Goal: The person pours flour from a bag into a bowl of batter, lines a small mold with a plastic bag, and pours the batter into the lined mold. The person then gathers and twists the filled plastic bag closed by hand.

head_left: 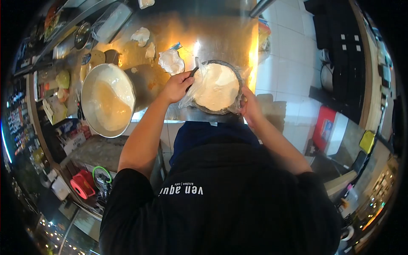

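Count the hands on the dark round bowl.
2: the left hand holds the left side of the dark round bowl, and the right hand holds its right side, some fingers hidden.

I have a passable route over the metal tabletop beyond the round dark pan, and a second one between the large bowl and the left hand. Crumpled white wrappers would block me just beyond that hand, while the bowl closes off my left. On my right the table's edge lies near the pan, and loose plastic film at its left rim could snag me.
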Demonstrator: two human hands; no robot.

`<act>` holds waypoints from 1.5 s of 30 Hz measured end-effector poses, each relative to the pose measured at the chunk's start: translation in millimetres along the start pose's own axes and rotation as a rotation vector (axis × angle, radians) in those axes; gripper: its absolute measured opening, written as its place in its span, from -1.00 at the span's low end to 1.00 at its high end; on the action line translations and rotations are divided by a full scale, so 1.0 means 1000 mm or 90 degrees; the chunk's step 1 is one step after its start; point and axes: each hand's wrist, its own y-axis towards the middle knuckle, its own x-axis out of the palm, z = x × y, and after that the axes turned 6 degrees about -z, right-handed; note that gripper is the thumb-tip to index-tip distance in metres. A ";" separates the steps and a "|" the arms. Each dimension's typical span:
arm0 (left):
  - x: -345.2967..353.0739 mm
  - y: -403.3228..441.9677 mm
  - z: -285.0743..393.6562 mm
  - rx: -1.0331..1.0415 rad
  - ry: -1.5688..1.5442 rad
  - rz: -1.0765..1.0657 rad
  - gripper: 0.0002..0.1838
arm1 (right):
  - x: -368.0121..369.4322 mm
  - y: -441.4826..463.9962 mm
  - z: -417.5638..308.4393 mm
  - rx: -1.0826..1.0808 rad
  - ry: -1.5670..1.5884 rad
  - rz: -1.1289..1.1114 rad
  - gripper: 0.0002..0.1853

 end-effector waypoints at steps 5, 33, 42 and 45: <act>0.000 -0.016 0.016 -0.018 -0.097 0.018 -0.61 | 0.000 -0.008 0.011 -0.015 0.028 0.006 -0.32; -0.019 -0.096 0.111 0.166 -0.409 0.086 -0.45 | 0.108 -0.011 -0.021 -0.244 0.210 -0.197 -0.29; -0.008 -0.130 0.130 0.182 -0.280 0.108 -0.47 | 0.110 -0.007 -0.015 -0.209 0.226 -0.254 -0.31; -0.004 -0.134 0.137 0.159 -0.310 0.085 -0.49 | 0.107 -0.010 -0.014 -0.200 0.228 -0.262 -0.32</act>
